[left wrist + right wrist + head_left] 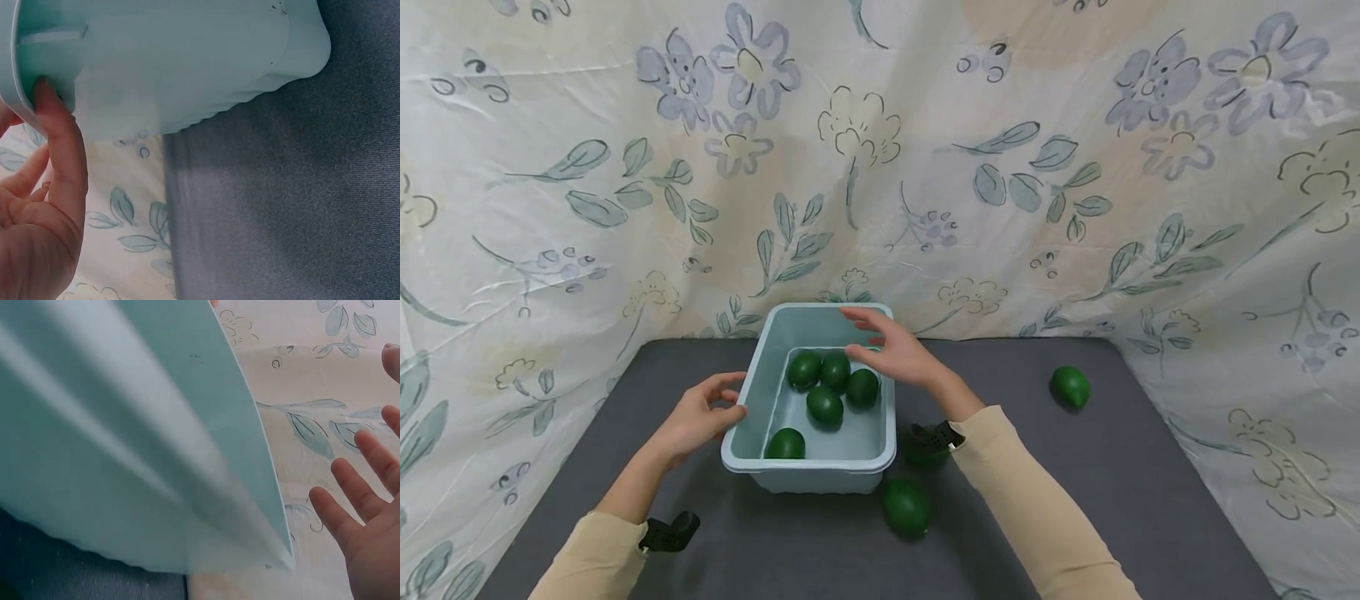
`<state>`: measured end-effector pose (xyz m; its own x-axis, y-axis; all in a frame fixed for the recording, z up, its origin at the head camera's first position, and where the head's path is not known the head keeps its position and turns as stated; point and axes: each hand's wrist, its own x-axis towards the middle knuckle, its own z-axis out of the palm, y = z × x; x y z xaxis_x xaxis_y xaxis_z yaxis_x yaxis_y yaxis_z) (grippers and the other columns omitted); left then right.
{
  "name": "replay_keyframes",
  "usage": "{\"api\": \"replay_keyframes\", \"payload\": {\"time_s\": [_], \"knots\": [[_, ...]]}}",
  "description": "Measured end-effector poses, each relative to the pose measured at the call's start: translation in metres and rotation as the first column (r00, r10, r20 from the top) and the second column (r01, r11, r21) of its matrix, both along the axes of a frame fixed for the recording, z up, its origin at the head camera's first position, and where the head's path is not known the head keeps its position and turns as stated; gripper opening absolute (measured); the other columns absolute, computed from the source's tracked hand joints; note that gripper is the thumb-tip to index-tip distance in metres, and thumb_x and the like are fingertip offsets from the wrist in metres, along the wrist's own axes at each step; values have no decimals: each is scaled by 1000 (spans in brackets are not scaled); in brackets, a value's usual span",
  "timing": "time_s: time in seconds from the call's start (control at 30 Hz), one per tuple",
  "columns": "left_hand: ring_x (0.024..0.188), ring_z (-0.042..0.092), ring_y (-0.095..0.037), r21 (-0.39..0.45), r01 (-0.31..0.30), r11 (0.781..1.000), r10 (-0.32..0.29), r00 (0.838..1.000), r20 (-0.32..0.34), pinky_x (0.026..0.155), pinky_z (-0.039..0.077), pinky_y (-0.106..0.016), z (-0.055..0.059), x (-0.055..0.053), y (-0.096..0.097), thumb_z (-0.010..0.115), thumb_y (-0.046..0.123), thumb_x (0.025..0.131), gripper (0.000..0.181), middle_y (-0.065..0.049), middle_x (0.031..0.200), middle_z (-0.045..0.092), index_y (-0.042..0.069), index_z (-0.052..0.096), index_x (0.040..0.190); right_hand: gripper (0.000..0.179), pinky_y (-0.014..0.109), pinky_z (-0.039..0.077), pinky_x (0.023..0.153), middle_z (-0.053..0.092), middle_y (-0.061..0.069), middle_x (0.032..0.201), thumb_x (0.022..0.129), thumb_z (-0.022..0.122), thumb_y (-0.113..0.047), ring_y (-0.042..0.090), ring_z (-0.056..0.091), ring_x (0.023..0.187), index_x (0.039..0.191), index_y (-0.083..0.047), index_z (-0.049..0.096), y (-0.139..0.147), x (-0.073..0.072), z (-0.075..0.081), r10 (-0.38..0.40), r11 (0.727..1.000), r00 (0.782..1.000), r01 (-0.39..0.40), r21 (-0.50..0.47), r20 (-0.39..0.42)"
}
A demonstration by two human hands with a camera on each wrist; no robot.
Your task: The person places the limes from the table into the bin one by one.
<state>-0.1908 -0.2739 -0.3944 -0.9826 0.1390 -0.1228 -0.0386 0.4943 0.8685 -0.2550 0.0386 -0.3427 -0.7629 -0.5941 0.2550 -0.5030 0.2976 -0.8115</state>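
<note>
A light blue plastic bin (808,465) stands on the dark table with several dark green avocados (825,407) inside. At its left side is my left hand (703,417); in the left wrist view a curved digit (62,137) hooks under the bin's rim (9,56), against the outer wall. Over the back right rim, my right hand (891,346) hovers with fingers spread. The right wrist view has these fingers (359,487) apart from the bin wall (187,456), holding nothing. One avocado (907,507) lies just off the bin's front right corner.
Another avocado (927,452) is partly hidden under the right wrist's black band (936,436). Farther right lies a single avocado (1070,387) on the table (1000,367). A floral cloth (880,250) hangs behind the table and along both sides.
</note>
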Motion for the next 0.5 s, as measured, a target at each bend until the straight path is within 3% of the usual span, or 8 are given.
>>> {"api": "replay_keyframes", "payload": {"time_s": [0.1, 0.4, 0.5], "knots": [[80, 61, -22, -2, -6, 1000, 6, 1000, 2, 63, 55, -37, 0, -1, 0, 59, 12, 87, 59, -20, 109, 51, 7, 33, 139, 55, 46, 38, 99, 37, 12, 143, 91, 58, -15, 34, 38, 128, 140, -5, 36, 7, 5, 1, -11, 1000, 1000, 10, -21, -26], [82, 61, -22, -10, -11, 1000, 11, 1000, 7, 64, 55, -38, 1, -1, 0, 59, 12, 87, 58, -20, 110, 51, 8, 33, 139, 54, 44, 39, 99, 41, 10, 140, 90, 59, -15, 26, 43, 125, 139, -11, 38, 24, 4, -18, -54, 998, 990, 49, -44, -133], [82, 61, -22, -11, -12, 1000, 13, 1000, 10, 64, 55, -37, 1, -1, 0, 59, 12, 87, 58, -20, 110, 51, 7, 33, 139, 54, 43, 41, 97, 42, 7, 139, 89, 61, -17, 24, 43, 124, 139, -15, 39, 31, 0, -32, -76, 997, 985, 70, -45, -157]]}}
